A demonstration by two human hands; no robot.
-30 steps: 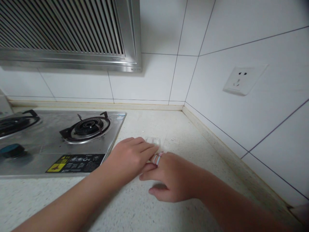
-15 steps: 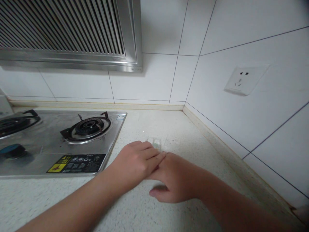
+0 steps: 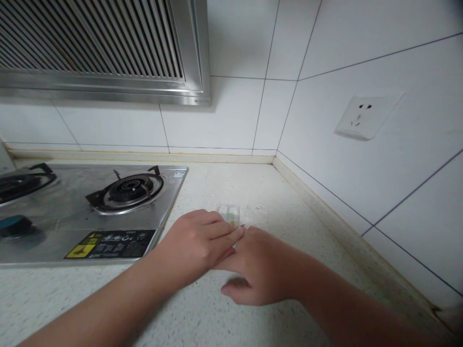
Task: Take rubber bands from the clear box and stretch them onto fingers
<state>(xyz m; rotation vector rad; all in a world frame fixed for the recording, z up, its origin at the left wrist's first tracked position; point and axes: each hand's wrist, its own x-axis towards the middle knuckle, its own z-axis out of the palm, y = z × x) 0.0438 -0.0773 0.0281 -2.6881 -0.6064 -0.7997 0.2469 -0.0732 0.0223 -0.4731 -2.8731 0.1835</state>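
My left hand [image 3: 195, 241] lies across the fingers of my right hand [image 3: 265, 267] on the speckled countertop [image 3: 202, 308]. Its fingers are pressed together around a right finger, where a sliver of the rings [image 3: 235, 244] shows. My right hand rests flat with its fingers stretched out under the left hand and its thumb on the counter. Just beyond both hands sits a small clear plastic box [image 3: 228, 213] with something yellowish inside.
A steel gas stove [image 3: 72, 217] with a burner [image 3: 126, 189] and a blue knob [image 3: 12, 224] fills the left. A range hood [image 3: 101, 48] hangs above it. White tiled walls meet in the corner, and a wall socket [image 3: 363, 115] is on the right.
My left hand has slid further over my right fingers, covering the pink and blue rings that showed one second ago. Both hands stay in the same spot.
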